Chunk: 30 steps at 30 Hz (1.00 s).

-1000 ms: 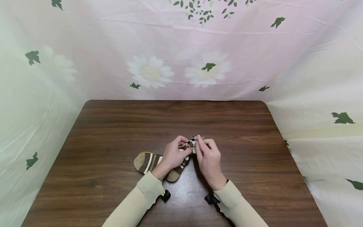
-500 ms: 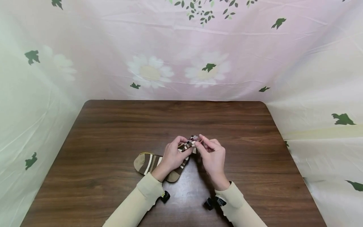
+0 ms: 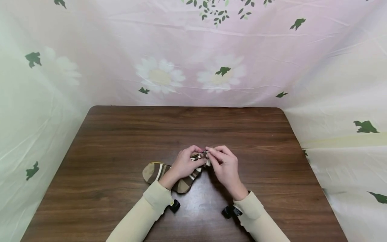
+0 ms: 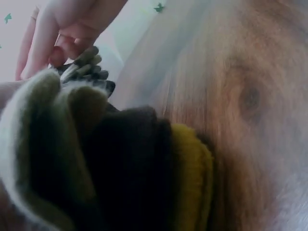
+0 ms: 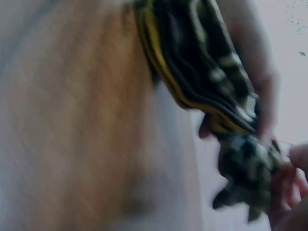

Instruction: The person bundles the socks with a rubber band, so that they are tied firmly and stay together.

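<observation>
Brown, tan and white striped socks (image 3: 155, 172) lie layered in a bundle, tan toes fanned toward the left and front. My left hand (image 3: 185, 164) grips them near the cuffs, thumb on top. In the right wrist view, the gathered checkered cuff end (image 5: 245, 166) sticks out past the left fingers. My right hand (image 3: 225, 165) pinches at this end, thumb and forefinger together, with a thin red band (image 5: 283, 142) stretched at its fingertips. Yellow edging (image 4: 192, 173) shows along the stacked layers in the left wrist view. Part of the bundle is hidden under the left hand.
The brown wood-grain table (image 3: 121, 134) extends around the hands. Pale curtains (image 3: 193, 50) with flowers and green birds enclose it at the back and both sides. Black wrist cameras (image 3: 174, 205) sit under both sleeve cuffs.
The right hand drew slightly right and away from the cuff end with a thin red strand, then came back against it. The left hand keeps its grip on the socks with little movement.
</observation>
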Each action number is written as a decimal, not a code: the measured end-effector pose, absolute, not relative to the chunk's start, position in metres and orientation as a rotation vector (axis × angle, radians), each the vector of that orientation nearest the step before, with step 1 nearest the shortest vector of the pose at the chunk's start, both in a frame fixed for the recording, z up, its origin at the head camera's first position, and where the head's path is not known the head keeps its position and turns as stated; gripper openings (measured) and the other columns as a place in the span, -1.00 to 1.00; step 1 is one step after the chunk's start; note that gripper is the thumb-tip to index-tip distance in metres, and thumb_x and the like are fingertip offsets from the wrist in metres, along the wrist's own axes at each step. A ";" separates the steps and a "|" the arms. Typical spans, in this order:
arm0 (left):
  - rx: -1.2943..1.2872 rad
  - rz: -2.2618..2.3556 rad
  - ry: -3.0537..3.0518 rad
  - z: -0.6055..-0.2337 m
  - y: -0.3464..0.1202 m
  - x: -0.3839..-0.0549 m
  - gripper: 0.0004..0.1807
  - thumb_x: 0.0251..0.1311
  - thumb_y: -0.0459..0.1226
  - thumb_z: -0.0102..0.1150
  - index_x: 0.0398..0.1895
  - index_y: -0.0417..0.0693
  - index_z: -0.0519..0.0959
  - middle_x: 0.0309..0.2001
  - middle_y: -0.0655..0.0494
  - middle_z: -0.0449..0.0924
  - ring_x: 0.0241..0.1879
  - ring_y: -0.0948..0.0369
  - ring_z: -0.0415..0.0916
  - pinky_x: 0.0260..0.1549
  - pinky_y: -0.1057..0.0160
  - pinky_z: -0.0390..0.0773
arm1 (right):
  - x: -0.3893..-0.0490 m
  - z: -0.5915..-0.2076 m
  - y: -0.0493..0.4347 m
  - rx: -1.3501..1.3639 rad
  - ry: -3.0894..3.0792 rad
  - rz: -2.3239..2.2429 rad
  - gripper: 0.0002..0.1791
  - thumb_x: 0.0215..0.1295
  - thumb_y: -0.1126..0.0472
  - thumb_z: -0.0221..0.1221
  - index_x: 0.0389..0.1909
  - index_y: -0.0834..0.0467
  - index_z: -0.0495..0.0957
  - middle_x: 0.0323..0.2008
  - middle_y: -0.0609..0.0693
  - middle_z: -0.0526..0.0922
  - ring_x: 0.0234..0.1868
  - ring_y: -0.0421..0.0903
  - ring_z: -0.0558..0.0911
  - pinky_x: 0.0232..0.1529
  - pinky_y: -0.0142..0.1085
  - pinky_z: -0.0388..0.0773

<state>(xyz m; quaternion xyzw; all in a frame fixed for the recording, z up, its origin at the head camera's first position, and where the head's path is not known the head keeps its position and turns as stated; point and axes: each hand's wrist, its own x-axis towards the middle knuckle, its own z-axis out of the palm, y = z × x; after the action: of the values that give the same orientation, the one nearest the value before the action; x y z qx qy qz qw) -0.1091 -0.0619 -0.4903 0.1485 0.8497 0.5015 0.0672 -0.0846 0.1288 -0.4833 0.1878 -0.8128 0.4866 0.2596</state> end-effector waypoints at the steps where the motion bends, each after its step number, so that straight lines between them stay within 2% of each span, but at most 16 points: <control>1: 0.452 1.514 2.538 -0.491 -0.063 -0.110 -0.71 0.25 -0.11 0.46 -0.07 -0.01 0.67 -0.03 0.11 0.78 0.02 0.14 0.68 0.04 0.07 0.60 | -0.087 -0.482 0.133 0.564 -2.223 1.268 -0.74 0.28 0.44 0.40 -0.03 0.21 0.81 -0.22 0.03 0.74 -0.35 -0.17 0.65 -0.34 -0.57 0.53; 4: 0.434 1.543 2.450 -0.495 -0.066 -0.112 -0.68 0.23 -0.14 0.49 -0.06 -0.07 0.66 -0.02 0.06 0.78 0.03 0.13 0.68 0.06 0.10 0.60 | -0.094 -0.477 0.145 0.750 -2.245 1.164 -0.77 0.24 0.47 0.37 -0.11 0.21 0.80 -0.20 0.01 0.73 -0.32 -0.15 0.67 -0.31 -0.53 0.58; 7: 0.390 1.597 2.343 -0.497 -0.069 -0.114 -0.61 0.17 -0.16 0.54 -0.04 -0.14 0.65 -0.04 0.01 0.78 -0.07 0.19 0.69 0.00 0.17 0.61 | -0.098 -0.475 0.152 0.988 -2.248 1.125 -0.80 0.20 0.50 0.35 -0.20 0.21 0.76 -0.19 0.02 0.74 -0.19 -0.09 0.73 -0.15 -0.43 0.66; 11: 0.366 1.640 2.210 -0.497 -0.072 -0.117 -0.53 0.08 -0.23 0.60 -0.01 -0.23 0.62 -0.13 -0.02 0.79 -0.22 0.27 0.66 -0.12 0.28 0.61 | -0.096 -0.480 0.154 1.230 -2.310 1.058 -0.76 0.21 0.51 0.31 -0.16 0.19 0.73 -0.12 0.02 0.74 -0.04 -0.07 0.73 0.02 -0.32 0.66; 15: 0.395 1.624 2.122 -0.497 -0.077 -0.120 -0.43 0.03 -0.27 0.63 0.08 -0.28 0.58 -0.15 0.00 0.76 -0.25 0.25 0.66 -0.18 0.30 0.63 | -0.096 -0.485 0.152 1.283 -2.371 0.889 -0.74 0.26 0.49 0.30 -0.09 0.18 0.69 -0.03 0.01 0.67 -0.01 -0.09 0.69 0.02 -0.29 0.67; 19: 0.447 1.592 2.077 -0.499 -0.081 -0.123 -0.35 0.02 -0.27 0.65 0.17 -0.33 0.58 -0.09 -0.01 0.73 -0.24 0.25 0.66 -0.19 0.30 0.65 | -0.099 -0.485 0.154 1.329 -2.370 0.770 -0.80 0.28 0.42 0.38 -0.14 0.13 0.67 -0.07 -0.04 0.65 -0.05 -0.14 0.69 -0.03 -0.33 0.67; 23: 0.518 1.583 2.011 -0.502 -0.085 -0.125 -0.54 0.20 -0.32 0.49 0.14 -0.34 0.64 -0.06 -0.04 0.76 -0.20 0.29 0.65 -0.14 0.34 0.63 | -0.104 -0.485 0.156 1.407 -2.327 0.802 -0.83 0.23 0.38 0.47 -0.20 0.13 0.76 -0.15 -0.07 0.70 -0.10 -0.15 0.69 -0.05 -0.37 0.66; 26: 0.534 1.581 1.966 -0.504 -0.086 -0.125 -0.71 0.33 -0.34 0.36 0.06 -0.28 0.70 -0.07 0.01 0.77 -0.17 0.32 0.63 -0.12 0.37 0.59 | -0.107 -0.486 0.156 1.499 -2.258 0.850 -0.80 0.21 0.37 0.49 -0.14 0.16 0.78 -0.14 -0.05 0.70 -0.11 -0.16 0.67 -0.05 -0.39 0.64; 30: 0.520 1.582 1.933 -0.504 -0.086 -0.124 -0.77 0.33 -0.33 0.32 0.00 -0.22 0.74 -0.10 0.06 0.78 -0.15 0.30 0.63 -0.12 0.34 0.58 | -0.107 -0.485 0.153 1.617 -2.144 0.822 -0.79 0.34 0.34 0.40 -0.03 0.15 0.74 -0.06 0.01 0.66 -0.14 -0.16 0.63 -0.09 -0.34 0.62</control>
<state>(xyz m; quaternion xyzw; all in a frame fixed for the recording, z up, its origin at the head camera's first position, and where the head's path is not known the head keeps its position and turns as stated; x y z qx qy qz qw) -0.1238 -0.0858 -0.5036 0.1949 0.7249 0.5933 0.2906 -0.1073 0.1530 -0.4848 0.5678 -0.7529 0.2887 0.1657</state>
